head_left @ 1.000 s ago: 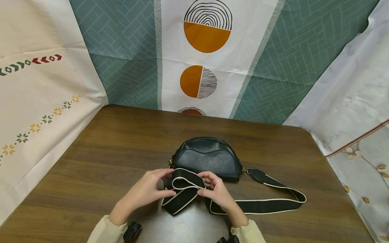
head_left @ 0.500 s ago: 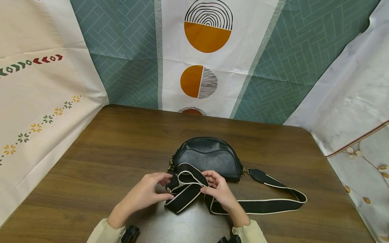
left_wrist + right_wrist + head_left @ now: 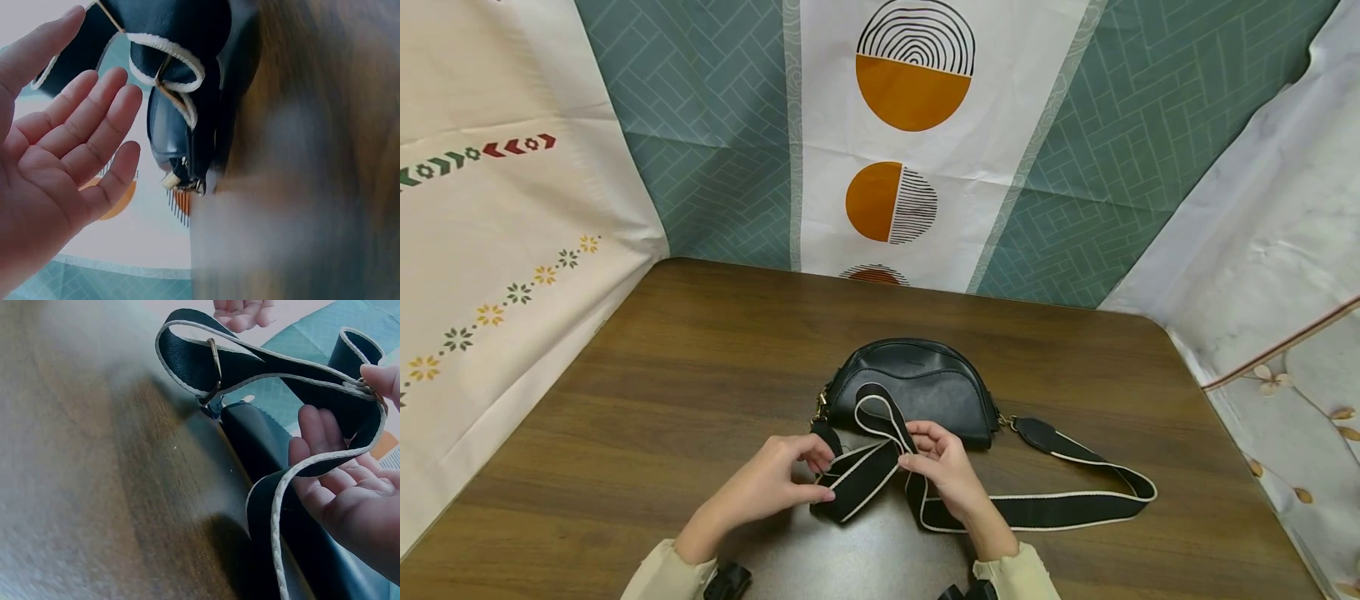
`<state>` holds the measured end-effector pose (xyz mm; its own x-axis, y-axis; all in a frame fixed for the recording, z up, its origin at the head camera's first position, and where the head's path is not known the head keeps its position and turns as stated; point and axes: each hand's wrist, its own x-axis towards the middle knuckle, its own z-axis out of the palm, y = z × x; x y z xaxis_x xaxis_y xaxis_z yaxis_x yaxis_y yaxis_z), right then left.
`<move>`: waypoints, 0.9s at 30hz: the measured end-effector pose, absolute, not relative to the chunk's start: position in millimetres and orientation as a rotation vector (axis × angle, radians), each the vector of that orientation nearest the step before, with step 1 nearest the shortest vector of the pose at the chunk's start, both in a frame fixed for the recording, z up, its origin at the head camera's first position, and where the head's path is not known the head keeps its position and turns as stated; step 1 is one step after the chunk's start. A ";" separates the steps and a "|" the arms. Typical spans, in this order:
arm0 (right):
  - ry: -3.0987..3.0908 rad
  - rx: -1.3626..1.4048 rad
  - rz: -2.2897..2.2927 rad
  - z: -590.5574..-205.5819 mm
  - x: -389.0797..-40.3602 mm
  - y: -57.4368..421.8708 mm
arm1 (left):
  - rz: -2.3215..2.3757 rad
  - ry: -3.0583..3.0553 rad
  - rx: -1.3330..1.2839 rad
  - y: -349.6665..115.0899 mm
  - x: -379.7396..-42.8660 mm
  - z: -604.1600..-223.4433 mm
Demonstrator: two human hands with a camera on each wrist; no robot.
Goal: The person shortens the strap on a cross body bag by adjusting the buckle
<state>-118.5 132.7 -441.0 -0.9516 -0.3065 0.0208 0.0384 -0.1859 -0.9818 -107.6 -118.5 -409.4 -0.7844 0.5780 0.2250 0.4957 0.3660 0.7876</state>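
A black handbag (image 3: 917, 392) with a curved top stands on the table, its wide black strap (image 3: 859, 487) edged in white. My right hand (image 3: 946, 468) pinches the strap where it gathers, and a narrow loop stands up above that grip. In the right wrist view the thumb presses the gathered strap (image 3: 312, 369) close to brass-coloured metal. My left hand (image 3: 778, 477) is beside the strap's left fold. Its fingers (image 3: 103, 125) are spread and relaxed in the left wrist view, with the thumb tip overlapping the strap. A brass slider (image 3: 216, 362) sits inside the left fold.
The strap's other length (image 3: 1067, 510) lies along the brown wooden table (image 3: 700, 350) to the right, curving back to a clip at the bag's right end. Patterned cloths (image 3: 715, 150) hang behind the table and at both sides.
The strap loop has risen and narrowed, tilting up in front of the bag. My left fingers have come off the loop and moved down to the lower left fold. The right hand has shifted slightly rightward.
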 end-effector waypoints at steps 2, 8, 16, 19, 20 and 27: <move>1.814 -0.329 -2.271 -441.0 -118.9 133.0 | 1.422 2.488 0.973 -116.7 -108.0 -409.9; 1.757 -0.331 -2.328 -440.4 -119.9 132.7 | 1.485 2.386 0.980 -112.3 -109.4 -411.9; 1.717 -0.295 -2.358 -437.2 -120.4 131.9 | 1.520 2.336 0.939 -104.0 -109.7 -413.7; 1.706 -0.295 -2.370 -436.7 -120.3 131.8 | 1.532 2.312 0.893 -99.2 -109.5 -414.0; 1.705 -0.294 -2.372 -436.5 -120.3 131.7 | 1.540 2.294 0.877 -97.9 -109.3 -414.4; 1.715 -0.266 -2.381 -436.0 -119.1 132.6 | 1.548 2.228 0.892 -95.5 -108.0 -418.2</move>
<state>-119.1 132.6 -436.0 -0.9648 -0.2611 0.0318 0.0525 -0.3097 -0.9494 -108.0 -95.5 -418.2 -0.7683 0.6303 0.1120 0.3246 0.2328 0.9167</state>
